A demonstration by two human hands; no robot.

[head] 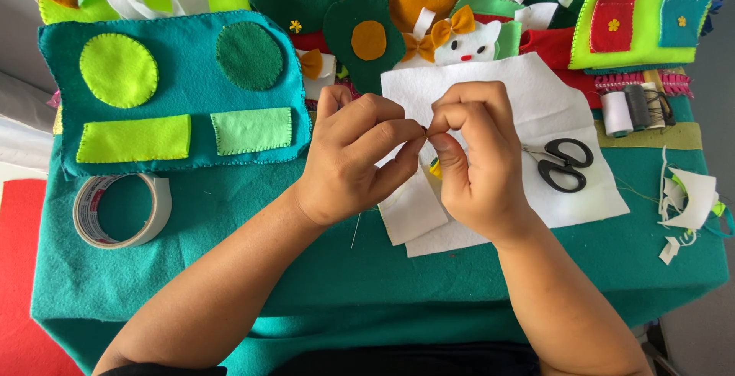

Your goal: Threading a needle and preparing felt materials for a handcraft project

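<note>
My left hand (pixel 352 154) and my right hand (pixel 475 154) meet fingertip to fingertip over a white felt sheet (pixel 528 93). Between the pinched fingers sits a tiny dark-and-yellow object, too small to identify. A small yellow bit (pixel 435 167) shows under my right thumb. A thin thread or needle (pixel 356 230) hangs below my left hand over the teal cloth (pixel 230 269). A smaller white felt piece (pixel 409 211) lies under both hands.
Black scissors (pixel 563 163) lie on the white felt at right. A tape roll (pixel 122 209) sits at left. A teal felt panel (pixel 184 47) with green shapes is at upper left. Thread spools (pixel 628 109), felt scraps (pixel 689 200) and sewn felt pieces (pixel 651 16) crowd the back.
</note>
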